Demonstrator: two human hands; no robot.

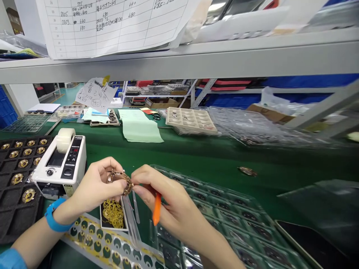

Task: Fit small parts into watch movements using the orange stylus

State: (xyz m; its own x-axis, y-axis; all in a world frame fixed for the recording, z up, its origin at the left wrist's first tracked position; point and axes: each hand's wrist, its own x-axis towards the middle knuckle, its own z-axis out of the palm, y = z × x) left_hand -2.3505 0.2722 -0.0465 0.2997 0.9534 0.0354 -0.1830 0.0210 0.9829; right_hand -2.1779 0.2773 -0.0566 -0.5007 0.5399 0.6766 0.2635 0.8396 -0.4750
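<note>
My left hand (94,185), with a blue wristband (54,216), holds a rose-gold watch case (129,186) between thumb and fingers above the bench. At the case's right side, my right hand (171,198) pinches the small crown (132,185) with thumb and forefinger. An orange pen-like tool (157,210) is tucked in the same hand, its end pointing down. Below the left hand lies a box of yellow rings (113,215). Tweezers (136,207) rest beside it. A sheet of round stickers (108,244) is in front.
A white tape dispenser (63,164) stands left, beside a black tray (17,213) of gold watch parts. Clear trays (224,216) with dark discs spread right, near a phone (308,243). Another oval metal piece (247,171) lies behind. A grey shelf beam (179,61) crosses above.
</note>
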